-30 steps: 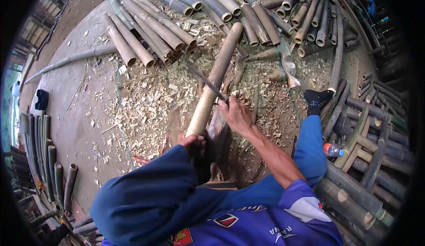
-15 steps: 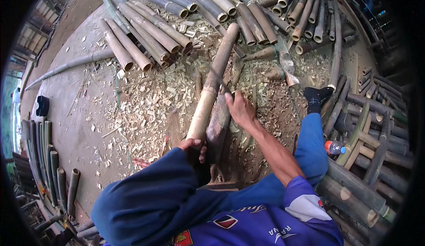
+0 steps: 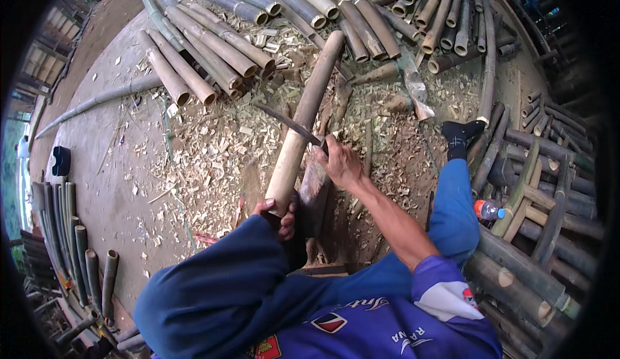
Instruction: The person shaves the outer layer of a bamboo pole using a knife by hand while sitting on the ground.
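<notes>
A bamboo pole (image 3: 320,81) slants away from me, brown on its far half and pale, scraped bare, on its near half. Its near end is in my left hand (image 3: 285,221), fingers wrapped round it close to my bent knee. My right hand (image 3: 341,164) is closed on the handle of a long, dark-bladed knife (image 3: 283,118). The blade lies across the pole at the border between brown and pale, its tip past the pole's left side. Beside and partly under the pole stands a worn wooden block (image 3: 314,194).
Pale shavings (image 3: 213,149) cover the ground all around. Cut bamboo poles (image 3: 213,42) lie in piles ahead, more poles (image 3: 55,223) at the left. On the right are stacked bamboo (image 3: 516,272) and a bottle (image 3: 487,210) with a blue cap. My black-socked foot (image 3: 457,140) is stretched out.
The knife has come down the pole toward me, and its blade now lies more crosswise. My right hand moved slightly left and nearer. More of my left hand's fingers show round the pole's end.
</notes>
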A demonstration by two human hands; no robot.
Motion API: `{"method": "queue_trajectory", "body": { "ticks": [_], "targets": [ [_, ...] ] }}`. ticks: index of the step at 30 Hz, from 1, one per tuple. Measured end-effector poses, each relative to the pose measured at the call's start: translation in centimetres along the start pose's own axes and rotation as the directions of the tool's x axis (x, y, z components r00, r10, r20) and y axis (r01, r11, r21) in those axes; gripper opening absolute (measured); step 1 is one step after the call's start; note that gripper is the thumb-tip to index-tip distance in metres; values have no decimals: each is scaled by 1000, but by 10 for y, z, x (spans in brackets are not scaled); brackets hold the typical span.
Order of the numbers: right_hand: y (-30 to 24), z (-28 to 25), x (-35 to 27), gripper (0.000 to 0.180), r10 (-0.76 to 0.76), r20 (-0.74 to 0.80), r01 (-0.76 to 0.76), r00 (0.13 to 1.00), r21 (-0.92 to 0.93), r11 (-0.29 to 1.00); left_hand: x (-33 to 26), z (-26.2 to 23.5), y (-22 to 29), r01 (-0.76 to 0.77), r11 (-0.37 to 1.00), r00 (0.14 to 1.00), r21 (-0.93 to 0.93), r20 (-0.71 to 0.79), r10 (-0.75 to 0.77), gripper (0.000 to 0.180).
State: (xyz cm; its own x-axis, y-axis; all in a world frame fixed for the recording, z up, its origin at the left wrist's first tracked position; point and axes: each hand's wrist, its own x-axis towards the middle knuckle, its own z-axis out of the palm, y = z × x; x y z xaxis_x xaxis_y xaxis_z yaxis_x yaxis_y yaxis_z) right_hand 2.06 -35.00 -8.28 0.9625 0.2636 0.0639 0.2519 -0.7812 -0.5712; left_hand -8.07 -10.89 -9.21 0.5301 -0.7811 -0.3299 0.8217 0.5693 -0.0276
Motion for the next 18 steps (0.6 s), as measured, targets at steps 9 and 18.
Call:
{"method": "queue_trajectory", "body": {
  "ticks": [9,18],
  "targets": [
    [2,-22,9,52,607,151,-625,780,229,747,2,-20,-2,45,999,983,-4,180,-44,61],
    [19,-3,10,46,354,-117,-347,928,78,935,5,-12,-5,93,994,946,-49,315,-73,73]
  ]
}}
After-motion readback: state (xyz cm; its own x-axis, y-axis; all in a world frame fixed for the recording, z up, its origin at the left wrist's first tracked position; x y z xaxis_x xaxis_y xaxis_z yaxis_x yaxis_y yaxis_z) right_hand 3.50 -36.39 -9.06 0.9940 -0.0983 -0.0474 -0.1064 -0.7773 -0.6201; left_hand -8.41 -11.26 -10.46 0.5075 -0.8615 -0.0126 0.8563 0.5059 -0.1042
